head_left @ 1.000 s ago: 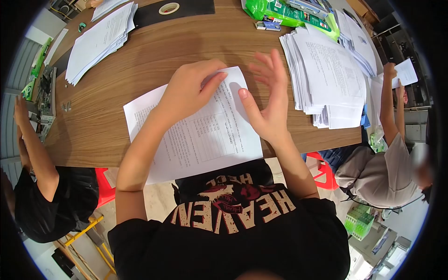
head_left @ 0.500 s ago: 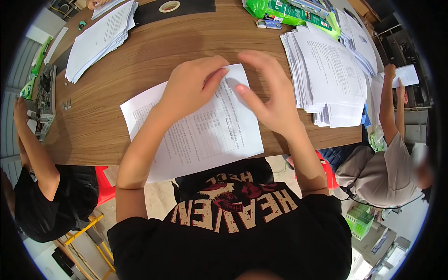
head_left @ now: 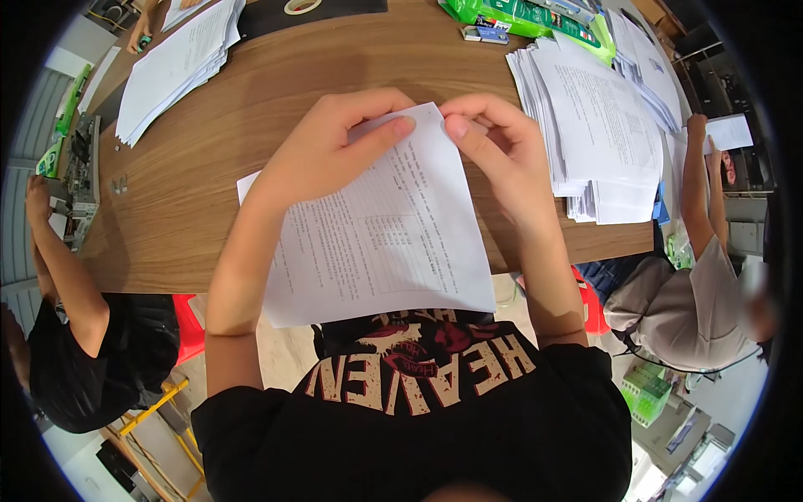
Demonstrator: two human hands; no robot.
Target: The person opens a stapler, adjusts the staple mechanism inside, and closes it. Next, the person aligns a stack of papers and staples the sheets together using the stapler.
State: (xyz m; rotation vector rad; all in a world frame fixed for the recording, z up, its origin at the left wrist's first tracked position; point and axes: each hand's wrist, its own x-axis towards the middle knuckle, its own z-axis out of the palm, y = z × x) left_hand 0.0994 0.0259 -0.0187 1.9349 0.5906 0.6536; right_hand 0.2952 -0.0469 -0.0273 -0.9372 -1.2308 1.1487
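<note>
Head view: the left hand partly hides the printed sheet.

the paper is white, printed dark, the table wood-grained brown, the shirt black and cream.

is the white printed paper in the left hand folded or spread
The white printed paper is spread: its text shows broadly, no fold visible.

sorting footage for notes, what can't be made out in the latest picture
Head view: print on the paper, too small to read.
Head view: fingertips of the left hand, thumb aside, hidden behind the paper.
Head view: upper part of the tape roll, cut off by the top edge.
</note>
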